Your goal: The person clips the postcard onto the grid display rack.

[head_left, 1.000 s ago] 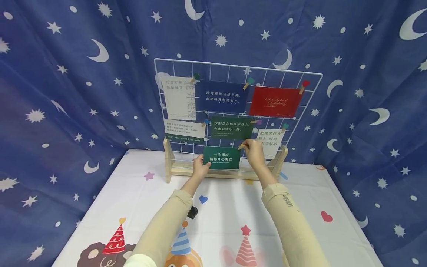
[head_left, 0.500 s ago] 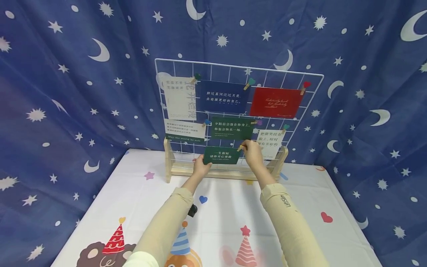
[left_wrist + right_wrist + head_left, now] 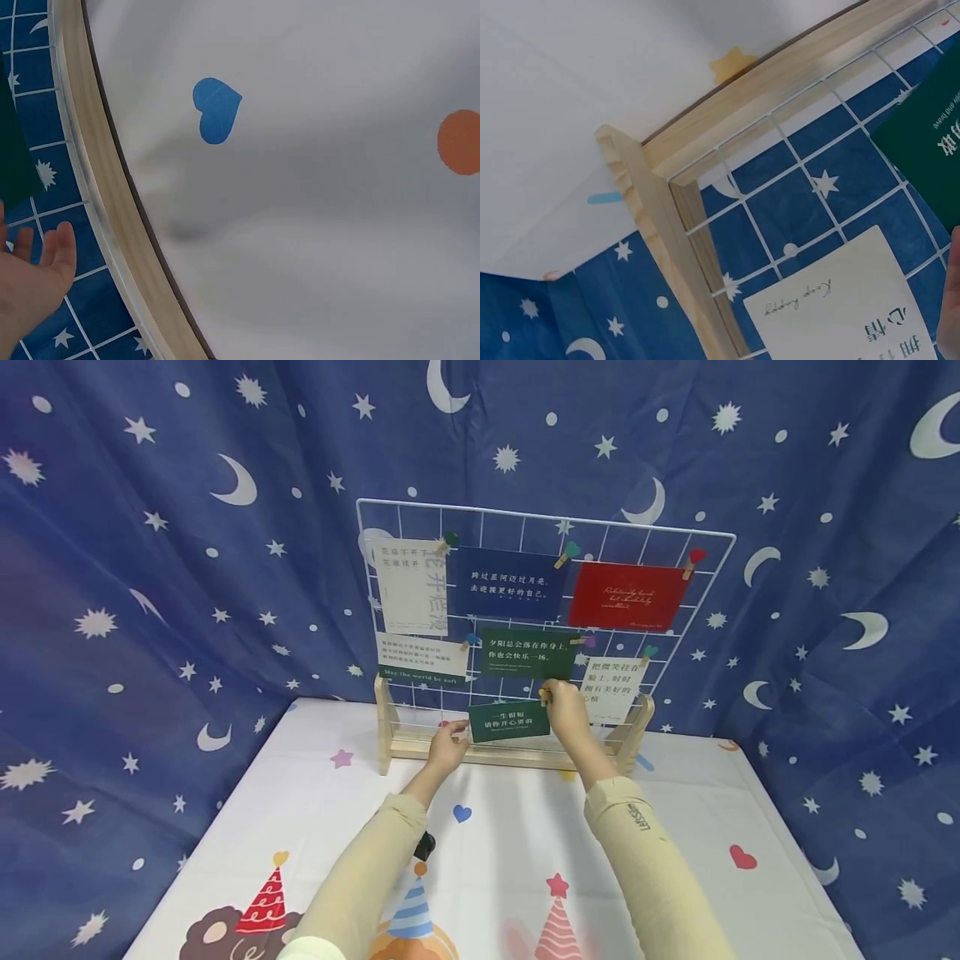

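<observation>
A dark green card (image 3: pixel 510 732) with white lettering lies at the lower middle of the white wire grid rack, its right end a little higher than its left. At its top right corner my right hand (image 3: pixel 570 712) pinches a small wooden clothespin (image 3: pixel 544 696) with a yellow top. My left hand (image 3: pixel 447 750) is beside the card's lower left corner, fingers extended and loose. In the left wrist view this hand (image 3: pixel 34 289) is below the card's edge (image 3: pixel 16 150), holding nothing. The right wrist view catches only the edge of my right hand (image 3: pixel 951 300) beside the card.
The rack has a wooden base (image 3: pixel 420 750). Clothespins hold a blue card (image 3: pixel 510 602), a red card (image 3: pixel 628 597), another green card (image 3: pixel 528 664) and several white cards, one (image 3: pixel 611 693) close to my right hand. A star-and-moon curtain (image 3: pixel 187 568) hangs behind the white tablecloth (image 3: pixel 510 835).
My left hand has released the card's left edge and drawn slightly away. The card now tilts, its left end lower. My right hand stays at the corner with the clothespin.
</observation>
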`<state>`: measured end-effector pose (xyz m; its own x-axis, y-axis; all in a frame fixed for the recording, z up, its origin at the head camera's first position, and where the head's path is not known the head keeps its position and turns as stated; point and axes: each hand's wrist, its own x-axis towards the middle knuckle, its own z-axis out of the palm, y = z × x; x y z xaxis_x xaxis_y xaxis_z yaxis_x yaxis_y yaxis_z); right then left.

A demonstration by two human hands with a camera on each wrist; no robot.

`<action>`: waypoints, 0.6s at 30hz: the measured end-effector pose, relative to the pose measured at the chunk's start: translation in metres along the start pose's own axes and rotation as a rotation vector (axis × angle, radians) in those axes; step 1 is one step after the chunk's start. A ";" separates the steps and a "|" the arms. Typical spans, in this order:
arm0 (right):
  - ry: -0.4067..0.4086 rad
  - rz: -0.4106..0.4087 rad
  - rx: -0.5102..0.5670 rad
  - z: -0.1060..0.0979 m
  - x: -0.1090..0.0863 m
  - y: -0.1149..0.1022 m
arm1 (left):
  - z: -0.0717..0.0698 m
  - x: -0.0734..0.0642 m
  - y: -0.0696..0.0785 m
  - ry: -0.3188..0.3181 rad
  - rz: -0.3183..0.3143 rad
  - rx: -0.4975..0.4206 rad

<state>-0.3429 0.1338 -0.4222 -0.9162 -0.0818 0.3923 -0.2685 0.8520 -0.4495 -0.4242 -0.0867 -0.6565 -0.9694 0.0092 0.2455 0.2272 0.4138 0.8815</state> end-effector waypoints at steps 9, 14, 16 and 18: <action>0.009 0.032 0.060 -0.002 -0.004 0.003 | 0.018 0.019 -0.030 0.179 0.034 -0.015; 0.002 0.045 0.074 -0.002 -0.005 0.007 | -0.015 -0.028 0.084 0.226 -0.087 -0.039; -0.003 0.043 0.078 -0.002 -0.005 0.008 | -0.028 -0.048 0.128 0.233 -0.097 -0.061; -0.012 0.035 0.079 -0.002 -0.005 0.010 | -0.036 -0.063 0.160 0.223 -0.096 -0.084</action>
<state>-0.3401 0.1439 -0.4272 -0.9290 -0.0592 0.3654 -0.2582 0.8110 -0.5250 -0.3239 -0.0539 -0.5162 -0.9444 -0.2314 0.2336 0.1509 0.3262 0.9332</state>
